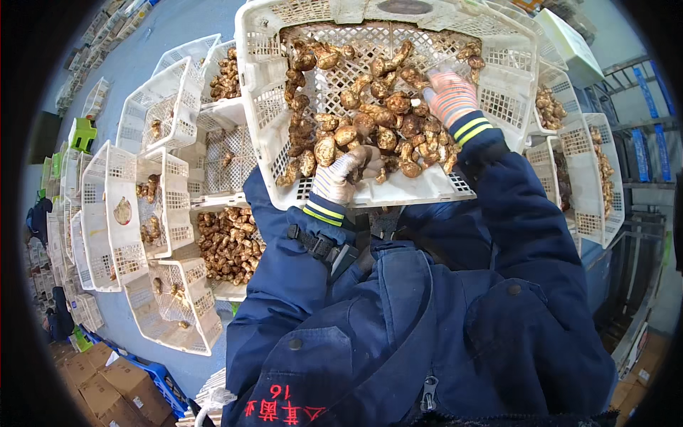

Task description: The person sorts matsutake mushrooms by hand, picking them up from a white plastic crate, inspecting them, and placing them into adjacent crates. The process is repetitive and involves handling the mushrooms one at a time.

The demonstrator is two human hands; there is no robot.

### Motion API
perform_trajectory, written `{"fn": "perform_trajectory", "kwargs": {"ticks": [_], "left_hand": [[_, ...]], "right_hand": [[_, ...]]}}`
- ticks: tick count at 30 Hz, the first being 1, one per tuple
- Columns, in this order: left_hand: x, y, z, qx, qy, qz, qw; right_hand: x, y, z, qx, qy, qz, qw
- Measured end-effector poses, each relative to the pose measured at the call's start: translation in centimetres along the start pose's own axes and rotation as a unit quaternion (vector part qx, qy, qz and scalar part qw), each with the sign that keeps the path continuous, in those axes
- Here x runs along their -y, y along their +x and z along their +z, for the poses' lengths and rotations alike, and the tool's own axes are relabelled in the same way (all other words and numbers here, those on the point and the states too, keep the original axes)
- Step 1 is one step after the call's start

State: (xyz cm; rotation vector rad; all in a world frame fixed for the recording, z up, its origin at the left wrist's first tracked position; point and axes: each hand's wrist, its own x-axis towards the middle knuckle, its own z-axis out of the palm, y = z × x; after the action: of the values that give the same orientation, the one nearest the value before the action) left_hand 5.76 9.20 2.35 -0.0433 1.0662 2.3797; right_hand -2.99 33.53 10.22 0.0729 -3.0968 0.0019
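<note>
A large white plastic crate (392, 195) with lattice walls lies before me, holding many brown, scaly mushrooms (378, 115). My left hand (355, 166), in a striped knit glove, rests over the mushrooms at the crate's near edge; its fingers are curled, and whether they grip a mushroom is not clear. My right hand (451, 95), in a striped glove, reaches into the right part of the crate beside a long-stemmed mushroom (413, 77). Its fingertips are blurred, so a hold cannot be told. Both arms are in dark blue sleeves with yellow-striped cuffs.
To my left, several white crates (109, 213) stand on the blue floor, and one crate is heaped with mushrooms (227, 243). More crates (608, 181) are at the right, near a metal rack (648, 125). Cardboard boxes (109, 389) lie at the lower left.
</note>
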Motion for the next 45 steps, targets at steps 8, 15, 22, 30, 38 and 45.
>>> {"fn": "perform_trajectory", "kwargs": {"ticks": [8, 15, 22, 30, 38, 45], "left_hand": [[0.3, 0.2, 0.9, -0.061, -0.107, 0.035, 0.992], [0.4, -0.3, 0.0, -0.112, -0.023, 0.021, 0.993], [0.0, -0.2, 0.6, -0.089, 0.070, -0.004, 0.994], [0.1, -0.2, 0.4, -0.066, 0.043, 0.025, 0.997], [-0.1, -0.2, 1.1, -0.072, 0.053, 0.017, 0.996], [0.0, -0.1, 0.3, -0.034, 0.037, 0.004, 0.999]], "right_hand": [[7.3, -7.1, 1.9, -0.107, 0.184, -0.186, 0.959], [4.0, -5.6, -0.8, -0.050, 0.171, -0.268, 0.947], [-7.1, 2.4, -0.1, 0.121, -0.125, 0.087, 0.981], [-7.9, 2.3, 2.0, 0.142, -0.062, 0.121, 0.980], [-7.9, 1.6, 1.3, 0.157, -0.048, 0.082, 0.983], [-8.3, 1.7, 1.7, 0.167, -0.031, 0.097, 0.981]]}}
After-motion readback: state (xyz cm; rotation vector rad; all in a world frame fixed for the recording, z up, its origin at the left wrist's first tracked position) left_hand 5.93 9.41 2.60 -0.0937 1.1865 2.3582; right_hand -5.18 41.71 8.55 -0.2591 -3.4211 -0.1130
